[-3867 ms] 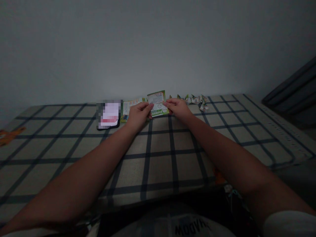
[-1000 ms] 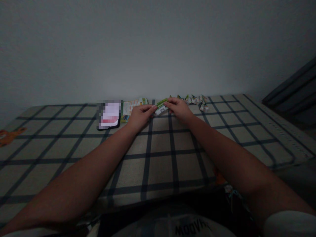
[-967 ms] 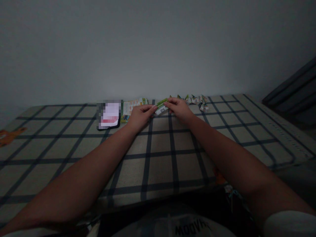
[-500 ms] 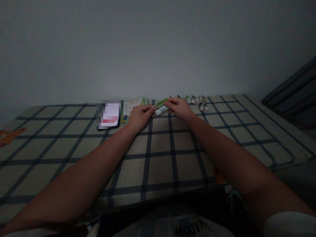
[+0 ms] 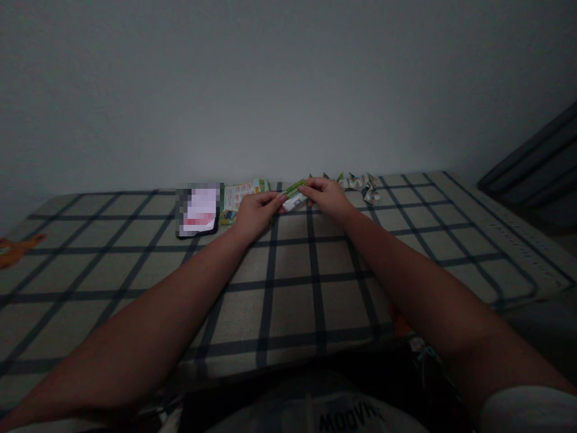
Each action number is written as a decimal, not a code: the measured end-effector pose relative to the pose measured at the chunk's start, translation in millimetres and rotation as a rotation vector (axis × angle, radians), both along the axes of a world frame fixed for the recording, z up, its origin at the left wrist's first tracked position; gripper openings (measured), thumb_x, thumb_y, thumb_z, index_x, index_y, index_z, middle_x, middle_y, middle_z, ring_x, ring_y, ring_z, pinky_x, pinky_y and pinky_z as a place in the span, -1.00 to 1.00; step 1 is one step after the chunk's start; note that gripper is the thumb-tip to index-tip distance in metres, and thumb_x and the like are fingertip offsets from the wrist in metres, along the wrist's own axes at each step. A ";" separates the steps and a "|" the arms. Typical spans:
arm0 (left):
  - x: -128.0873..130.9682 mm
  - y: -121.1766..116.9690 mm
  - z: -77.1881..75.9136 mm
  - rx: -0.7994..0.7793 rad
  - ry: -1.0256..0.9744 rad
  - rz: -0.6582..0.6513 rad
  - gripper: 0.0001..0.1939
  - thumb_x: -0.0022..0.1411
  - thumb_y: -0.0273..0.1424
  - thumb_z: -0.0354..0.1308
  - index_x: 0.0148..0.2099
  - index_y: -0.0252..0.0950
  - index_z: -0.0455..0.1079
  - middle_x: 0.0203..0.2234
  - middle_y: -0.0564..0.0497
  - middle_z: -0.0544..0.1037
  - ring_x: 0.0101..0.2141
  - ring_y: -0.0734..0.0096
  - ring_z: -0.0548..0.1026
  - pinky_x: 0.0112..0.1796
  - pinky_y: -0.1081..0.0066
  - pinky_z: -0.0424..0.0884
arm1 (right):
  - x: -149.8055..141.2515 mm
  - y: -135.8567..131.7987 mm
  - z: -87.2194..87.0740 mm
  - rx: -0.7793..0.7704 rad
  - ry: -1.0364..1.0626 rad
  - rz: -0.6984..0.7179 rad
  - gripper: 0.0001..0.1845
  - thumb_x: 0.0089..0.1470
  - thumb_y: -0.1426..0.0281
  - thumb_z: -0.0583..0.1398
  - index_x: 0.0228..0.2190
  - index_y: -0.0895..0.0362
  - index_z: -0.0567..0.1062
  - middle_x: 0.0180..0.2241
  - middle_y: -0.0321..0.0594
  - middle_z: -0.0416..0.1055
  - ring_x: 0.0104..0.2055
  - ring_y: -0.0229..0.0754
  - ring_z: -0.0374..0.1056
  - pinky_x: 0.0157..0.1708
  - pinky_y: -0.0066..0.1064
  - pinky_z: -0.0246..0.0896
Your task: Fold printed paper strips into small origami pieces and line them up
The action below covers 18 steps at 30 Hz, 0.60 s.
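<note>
Both arms reach far out over a checked cloth (image 5: 293, 300). My left hand (image 5: 255, 211) and my right hand (image 5: 327, 198) pinch the two ends of a small green and white paper (image 5: 294, 195), folded into a narrow strip and held just above the cloth. Both hands have their fingers closed on it. Flat printed sheets (image 5: 238, 195) of the same kind lie just beyond my left hand.
A dark phone (image 5: 198, 210) with a lit screen lies left of the sheets. Several small folded paper pieces (image 5: 358, 183) sit in a row at the back right by the wall. An orange shape (image 5: 18, 249) shows at the far left edge. A dark object (image 5: 536, 168) stands at right.
Earlier the paper was held up as an open flat sheet between both hands. Now it is folded into a narrow strip and held lower. The hands have barely shifted over the last second.
</note>
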State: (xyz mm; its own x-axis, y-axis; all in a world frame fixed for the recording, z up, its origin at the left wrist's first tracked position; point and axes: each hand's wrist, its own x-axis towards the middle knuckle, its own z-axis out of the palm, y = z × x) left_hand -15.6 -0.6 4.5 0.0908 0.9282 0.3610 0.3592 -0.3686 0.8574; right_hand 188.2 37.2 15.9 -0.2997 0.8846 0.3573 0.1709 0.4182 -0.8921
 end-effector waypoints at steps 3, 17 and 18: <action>-0.8 -0.8 0.0 0.042 0.094 -0.015 -0.64 0.22 -0.11 0.20 -0.26 -0.30 0.63 -0.46 -0.01 0.63 -0.43 0.39 0.49 -0.38 0.45 0.30 | 2.0 -1.9 3.2 0.153 -0.129 -0.022 -0.78 0.09 0.27 0.24 -0.42 0.19 0.53 -0.44 -0.27 0.40 -0.40 -0.28 0.25 -0.33 -0.42 0.17; 0.5 -0.4 2.8 0.137 0.177 0.061 -0.71 0.22 -0.19 0.19 -0.35 -0.30 0.57 -0.56 0.06 0.52 -0.50 0.43 0.39 -0.44 0.43 0.22 | -7.3 -4.4 -2.8 -0.048 0.060 -0.027 -0.57 0.07 0.14 0.27 -0.08 0.12 0.49 -0.27 -0.19 0.45 -0.31 -0.22 0.36 -0.44 -0.45 0.28; 0.3 0.1 3.4 0.123 0.138 0.085 -0.71 0.22 -0.19 0.19 -0.36 -0.30 0.56 -0.57 0.06 0.51 -0.50 0.43 0.38 -0.45 0.43 0.22 | -8.2 -5.2 -3.3 -0.097 0.047 0.002 -0.56 0.07 0.12 0.27 -0.10 0.13 0.49 -0.28 -0.19 0.45 -0.31 -0.22 0.36 -0.47 -0.46 0.27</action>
State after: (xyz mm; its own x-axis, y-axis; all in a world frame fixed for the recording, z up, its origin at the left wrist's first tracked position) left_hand -15.3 -0.5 7.9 0.0706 0.8843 0.4615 0.5046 -0.4308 0.7482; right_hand 180.0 32.0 12.6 -0.2861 0.9153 0.2835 0.1277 0.3297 -0.9354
